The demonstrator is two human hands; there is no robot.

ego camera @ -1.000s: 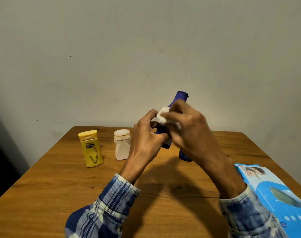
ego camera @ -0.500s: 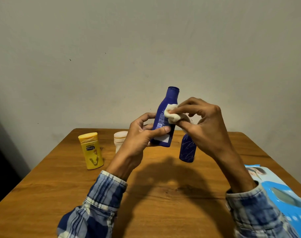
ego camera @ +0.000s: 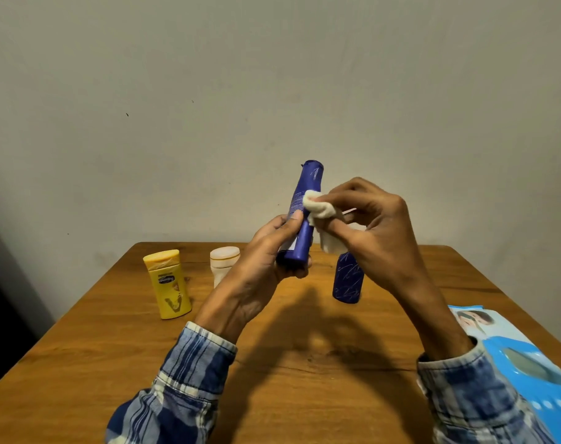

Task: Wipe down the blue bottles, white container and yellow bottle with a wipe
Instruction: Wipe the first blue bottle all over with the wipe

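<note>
Left hand (ego camera: pixel 259 267) clamped round the lower body of a tall blue bottle (ego camera: pixel 303 219), raised clear of the desk (ego camera: pixel 80 347) and tipped slightly, likely to present its side for rubbing. Right hand (ego camera: pixel 378 232) pinched together on a white wipe (ego camera: pixel 319 209), pressed against the bottle's upper side just below the neck. Beyond the held bottle: second blue bottle (ego camera: pixel 348 278) standing just right, white container (ego camera: pixel 223 261) half hidden left behind the wrist, yellow bottle (ego camera: pixel 170 283) further left, all upright and apart, probably awaiting a turn. Blue wipes pack (ego camera: pixel 529 363) near right, within easy reach.
</note>
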